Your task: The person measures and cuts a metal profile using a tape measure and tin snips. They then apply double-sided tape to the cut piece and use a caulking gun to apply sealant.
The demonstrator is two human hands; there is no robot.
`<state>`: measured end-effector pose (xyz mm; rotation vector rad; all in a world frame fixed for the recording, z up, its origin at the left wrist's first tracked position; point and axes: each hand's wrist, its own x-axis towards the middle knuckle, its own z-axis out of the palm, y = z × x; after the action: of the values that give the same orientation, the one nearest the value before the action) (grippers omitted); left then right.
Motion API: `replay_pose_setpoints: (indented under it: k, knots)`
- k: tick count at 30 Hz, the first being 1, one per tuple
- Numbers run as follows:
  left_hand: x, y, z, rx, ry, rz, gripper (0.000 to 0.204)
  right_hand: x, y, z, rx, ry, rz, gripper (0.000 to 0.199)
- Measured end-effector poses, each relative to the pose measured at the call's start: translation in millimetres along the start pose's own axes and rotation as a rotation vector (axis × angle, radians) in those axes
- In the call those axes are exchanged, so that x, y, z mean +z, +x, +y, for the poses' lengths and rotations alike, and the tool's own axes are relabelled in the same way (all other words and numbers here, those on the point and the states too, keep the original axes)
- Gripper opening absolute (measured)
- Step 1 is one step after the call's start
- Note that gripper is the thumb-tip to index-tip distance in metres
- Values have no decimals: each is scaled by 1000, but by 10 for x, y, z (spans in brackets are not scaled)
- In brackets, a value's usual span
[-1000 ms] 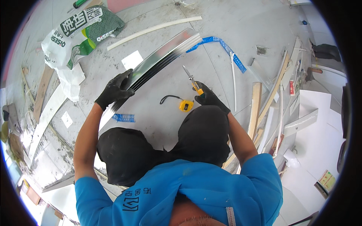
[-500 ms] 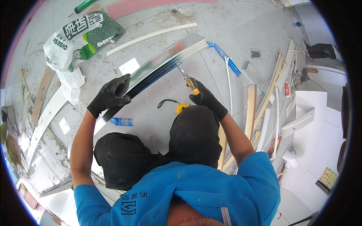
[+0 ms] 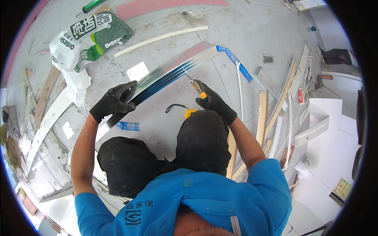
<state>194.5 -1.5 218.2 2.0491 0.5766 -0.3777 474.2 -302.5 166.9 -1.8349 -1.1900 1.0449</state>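
My gloved left hand is closed round the near-left part of a long, shiny metal profile. The profile has a smooth upper face and several parallel grooves along its side, and it slants up to the right. In my gloved right hand is a hand tool with a yellow handle, dark green at its end, and a slim metal front; its exact kind is unclear. The tool's tip meets or nearly meets the grooved side. A blue printed strip lies by the profile's far end.
A yellow tape measure with a black strap lies before my right knee. Wooden strips and white offcuts lie to the right. Far left are a white-and-green sack and a pale curved strip. Another blue strip lies near my left knee.
The profile has tilted, so more of its grooved side shows, and its far end is slightly lower in the picture. Both hands keep their holds.
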Motion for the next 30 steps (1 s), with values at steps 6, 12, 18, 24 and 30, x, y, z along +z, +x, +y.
replay_pose_setpoints:
  k: [6, 12, 18, 24, 30]
  knots:
    - [-41, -51, 67, -3, 30, 27, 87, 3, 20, -29, 57, 37, -34, 70]
    - [10, -53, -77, 21, -103, 18, 88, 18, 46, -47, 66, 29, -30, 69]
    - [-25, -59, -68, 35, -35, -5, 91, 7, 46, -11, 41, -14, -48, 67]
    - [-50, -62, -15, -26, -25, -30, 90, 14, 36, 7, 25, -66, -25, 64]
    - [-24, -70, -69, 22, -47, 21, 89, 27, 40, 63, -22, -100, -13, 63]
